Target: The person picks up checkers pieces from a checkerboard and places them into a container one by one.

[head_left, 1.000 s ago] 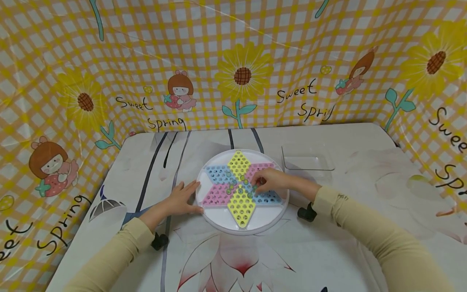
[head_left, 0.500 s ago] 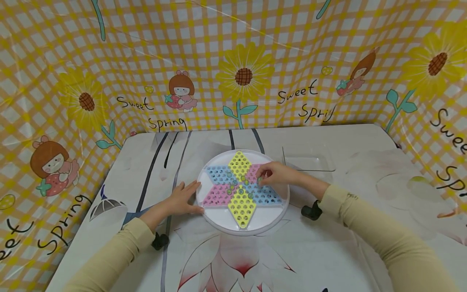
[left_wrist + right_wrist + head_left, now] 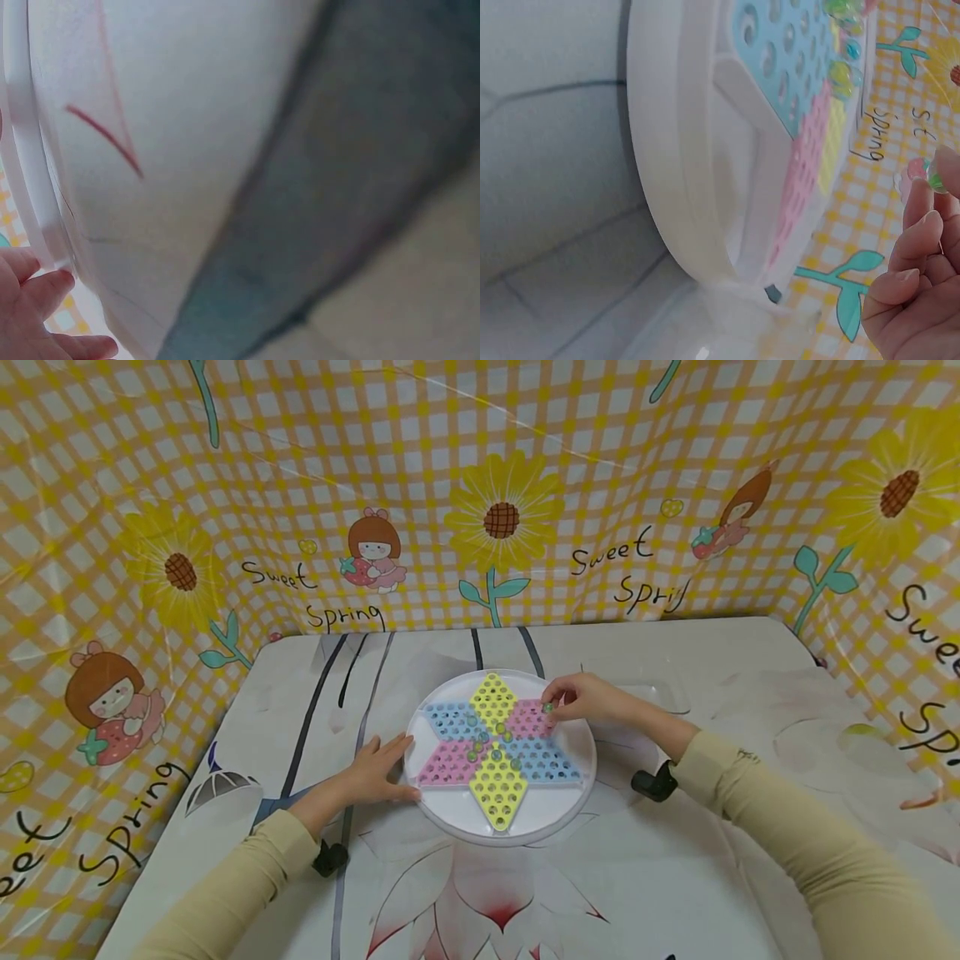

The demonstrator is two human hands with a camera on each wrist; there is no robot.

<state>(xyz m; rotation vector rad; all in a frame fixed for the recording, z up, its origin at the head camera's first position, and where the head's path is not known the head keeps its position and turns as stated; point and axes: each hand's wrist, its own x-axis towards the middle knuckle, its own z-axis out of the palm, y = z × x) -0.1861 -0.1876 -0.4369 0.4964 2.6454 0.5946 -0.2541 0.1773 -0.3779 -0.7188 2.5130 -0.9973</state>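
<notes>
I held a small green marble (image 3: 548, 707) pinched between the fingertips (image 3: 919, 225) of my right hand (image 3: 588, 700). The marble sat at the tip of that pinch, just above the far right pink point of the star on the round white game board (image 3: 558, 806), close to the board's far right rim. In the right wrist view it showed as a glassy green bead at the edge of the picture, nipped against my fingertip, with the board's raised rim and its pink, yellow and blue pegged fields lying below it.

My right arm reached in from the right in a beige sleeve (image 3: 780, 843), the wrist raised off the table, the hand turned palm down with its fingers curled inward round the marble. Just behind that hand a clear plastic tray (image 3: 663, 693) lay on the table, partly hidden by my knuckles.

My left hand (image 3: 375, 770) lay flat on the table with straight fingers, spread against the board's left rim and touching it; it gripped nothing. The left wrist view showed only those fingertips (image 3: 34, 300) beside the white rim.

A few other marbles (image 3: 491, 745) sat in holes near the centre of the star, well apart from the one I held.
</notes>
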